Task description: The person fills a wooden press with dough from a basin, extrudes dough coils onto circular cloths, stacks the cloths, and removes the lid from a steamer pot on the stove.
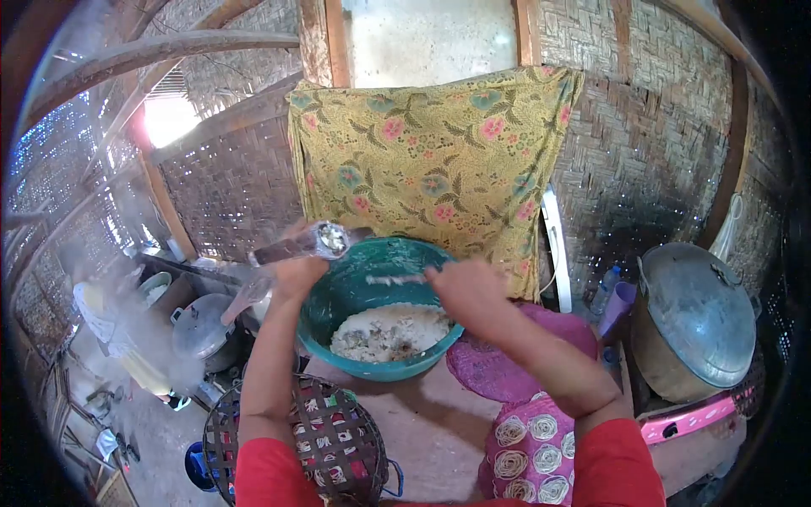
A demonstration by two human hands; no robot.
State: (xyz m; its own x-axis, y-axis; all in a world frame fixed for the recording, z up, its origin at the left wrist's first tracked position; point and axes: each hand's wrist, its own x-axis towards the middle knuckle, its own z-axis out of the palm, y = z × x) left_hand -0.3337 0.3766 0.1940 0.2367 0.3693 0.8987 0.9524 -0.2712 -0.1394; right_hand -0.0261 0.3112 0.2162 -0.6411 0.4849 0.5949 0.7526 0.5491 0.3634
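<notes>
Above the left rim of a green plastic basin [378, 368], my left hand [297, 269] is closed round a dark, clear-edged object [291, 248]. Its rounded end holds whitish bits and faces the basin; the exact kind is unclear. My right hand [465, 287], somewhat blurred, grips a thin, stick-like utensil [397, 279] coated in white. That utensil points left over the basin. White grainy food [393, 325], with greyish and brown bits on top, lies in the bottom of the basin.
A woven basket [376, 431] stands front left, near a lidded pot [203, 325]. Right of the basin lie a magenta woven mat [486, 372] and a pink cloth with cream rosettes [528, 448]. A big lidded pot [697, 313] stands far right. Another person [127, 338] bends at the left amid haze.
</notes>
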